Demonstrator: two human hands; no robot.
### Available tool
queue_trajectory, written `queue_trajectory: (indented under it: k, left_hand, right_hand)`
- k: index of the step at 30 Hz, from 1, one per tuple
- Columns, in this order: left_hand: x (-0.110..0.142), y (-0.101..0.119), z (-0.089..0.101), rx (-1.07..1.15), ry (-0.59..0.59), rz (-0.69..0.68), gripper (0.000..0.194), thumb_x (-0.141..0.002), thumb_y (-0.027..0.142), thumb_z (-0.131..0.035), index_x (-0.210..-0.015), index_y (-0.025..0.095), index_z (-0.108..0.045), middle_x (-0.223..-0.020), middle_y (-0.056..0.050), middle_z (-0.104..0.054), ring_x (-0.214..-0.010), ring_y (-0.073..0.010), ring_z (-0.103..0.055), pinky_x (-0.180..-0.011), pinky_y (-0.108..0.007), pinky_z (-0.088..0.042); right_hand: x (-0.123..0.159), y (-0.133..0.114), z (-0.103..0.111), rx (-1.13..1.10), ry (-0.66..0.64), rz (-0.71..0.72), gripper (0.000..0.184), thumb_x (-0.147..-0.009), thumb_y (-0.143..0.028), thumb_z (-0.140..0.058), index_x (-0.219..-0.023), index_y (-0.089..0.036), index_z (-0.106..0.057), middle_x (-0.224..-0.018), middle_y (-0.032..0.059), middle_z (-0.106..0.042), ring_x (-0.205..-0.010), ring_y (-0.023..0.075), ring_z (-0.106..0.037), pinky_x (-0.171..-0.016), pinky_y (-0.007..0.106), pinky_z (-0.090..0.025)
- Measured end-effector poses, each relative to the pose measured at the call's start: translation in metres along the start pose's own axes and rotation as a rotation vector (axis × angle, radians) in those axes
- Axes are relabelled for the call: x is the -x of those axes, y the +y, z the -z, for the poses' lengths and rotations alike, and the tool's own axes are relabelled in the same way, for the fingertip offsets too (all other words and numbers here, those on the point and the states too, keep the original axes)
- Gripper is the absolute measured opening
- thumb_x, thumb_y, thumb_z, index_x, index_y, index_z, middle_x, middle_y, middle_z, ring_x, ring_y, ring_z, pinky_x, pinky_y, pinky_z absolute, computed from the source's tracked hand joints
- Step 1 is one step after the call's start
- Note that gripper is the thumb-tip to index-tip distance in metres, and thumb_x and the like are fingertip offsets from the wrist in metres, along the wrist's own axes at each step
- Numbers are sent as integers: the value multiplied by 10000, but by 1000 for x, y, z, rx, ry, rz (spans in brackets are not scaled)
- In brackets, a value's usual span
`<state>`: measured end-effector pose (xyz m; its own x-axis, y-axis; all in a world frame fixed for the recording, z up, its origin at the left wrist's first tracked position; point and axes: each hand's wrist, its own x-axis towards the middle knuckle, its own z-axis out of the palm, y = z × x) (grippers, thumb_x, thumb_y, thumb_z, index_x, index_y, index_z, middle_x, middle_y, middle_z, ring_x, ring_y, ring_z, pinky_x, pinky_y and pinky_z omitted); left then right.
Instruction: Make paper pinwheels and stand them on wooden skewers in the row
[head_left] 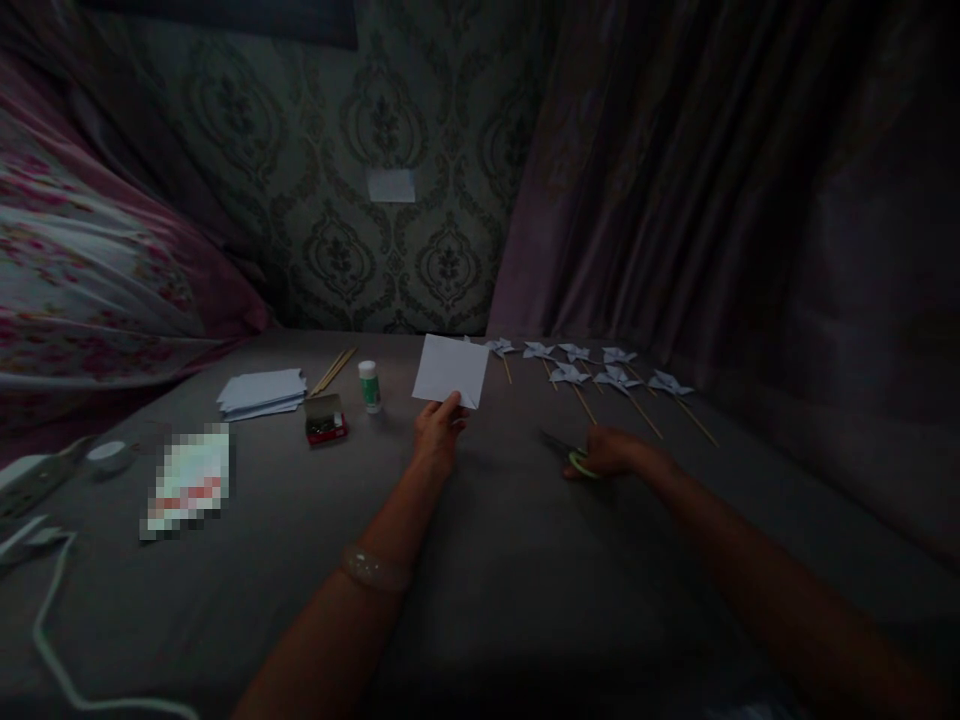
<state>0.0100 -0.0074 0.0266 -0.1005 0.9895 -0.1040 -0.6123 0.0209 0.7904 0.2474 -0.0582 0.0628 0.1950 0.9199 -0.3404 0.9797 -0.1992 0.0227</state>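
Clock read from the wearer's seat, 12 straight ahead. Left hand [439,435] at 12, closed on the lower edge of a white paper square [450,370], thumb on the near face; paper is tilted up, with a small crease by its lower right corner. Clear bangle [375,570] on left wrist. Right hand [611,452] at 1, curled round the green handles of scissors [556,444], blades aimed toward 10; blur, can't tell if blades are apart. Past it at 1, at least seven white pinwheels [615,378] on thin sticks lie on the grey tabletop [480,580], another partly hidden behind the square. At 11: upright glue stick [370,388], green label, white cap; just beside it an open red box [325,428], small contents unclear; loose wooden sticks [334,372] behind. Between 10 and 11, stack of white paper [262,393]. At 10, pixelated item [189,482], unreadable, then white roll [108,458] and power strip [37,482]. White cable [56,650] runs at 9. Patterned wallpaper [390,110] at 12, beyond the table.
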Motion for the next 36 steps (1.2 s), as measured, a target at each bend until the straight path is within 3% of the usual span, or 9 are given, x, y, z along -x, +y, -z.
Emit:
queue_trajectory:
  k: [2, 6, 9, 16, 21, 25, 30, 33, 36]
  left_hand:
    - [1, -1, -1, -15, -31, 1, 421, -438, 346, -836, -604, 171, -491, -573, 28, -589, -530, -84, -561, -514, -197, -377]
    - [0, -6, 0, -59, -85, -9, 407, -430, 371, -817, -600, 172, -506, -583, 24, -587, -543, -95, -567, -515, -200, -384]
    - [-3, -11, 3, -199, -110, -36, 342, -486, 389, -777, -590, 173, -532, -567, 10, -589, -532, -103, -559, -504, -202, -389]
    - [-8, -18, 11, -445, -199, -3, 138, -532, 181, -742, -601, 153, -625, -505, -9, -601, -453, -111, -516, -448, -206, -355]
    - [-15, -23, 15, -552, -236, -10, 120, -524, 126, -738, -585, 150, -639, -518, -16, -617, -452, -120, -516, -453, -212, -354]
    - [-21, -26, 19, -637, -259, -32, 127, -509, 104, -736, -593, 167, -664, -570, -35, -652, -508, -158, -560, -498, -235, -385]
    - [-24, -27, 22, -752, -239, -90, 137, -513, 110, -740, -558, 190, -639, -565, -38, -631, -611, -220, -605, -577, -272, -406]
    - [-21, -25, 23, -798, -233, -117, 151, -517, 115, -742, -566, 197, -625, -563, -34, -606, -671, -243, -610, -629, -288, -406]
    - [-12, -16, 18, -815, -163, -289, 205, -509, 158, -782, -650, 203, -641, -651, -38, -607, -799, -260, -603, -702, -298, -410]
  right_hand:
    - [1, 5, 3, -31, -52, -17, 411, -662, -521, -712, -775, -126, -709, -686, 114, -674, -657, 229, -663, -550, 284, -437]
    - [0, 9, 2, -49, 57, -49, 320, -598, -431, -779, -714, -142, -705, -593, 94, -643, -618, 237, -654, -540, 295, -438]
    - [-1, 12, -1, -98, -42, -80, 322, -588, -447, -783, -641, -145, -685, -503, 70, -599, -543, 227, -632, -531, 304, -439]
    - [4, 21, -6, 24, 89, -61, 473, -628, -549, -737, -816, -115, -712, -743, 146, -678, -759, 269, -669, -612, 304, -448]
    - [9, 30, -9, -67, -15, -121, 430, -639, -561, -722, -670, -133, -697, -640, 101, -661, -662, 213, -657, -565, 267, -433]
    - [12, 34, -11, -67, 40, -149, 437, -547, -548, -787, -643, -135, -680, -651, 112, -662, -727, 233, -660, -580, 271, -432]
    - [21, 41, -10, -164, -41, -141, 424, -531, -561, -777, -560, -161, -641, -551, 53, -618, -561, 174, -617, -502, 249, -411]
    - [30, 45, -11, -154, 122, -152, 362, -518, -487, -805, -573, -171, -637, -583, 66, -631, -593, 179, -615, -496, 246, -374]
    - [38, 41, -16, -184, 241, -130, 373, -571, -514, -766, -573, -165, -634, -599, 71, -631, -604, 178, -603, -478, 246, -316]
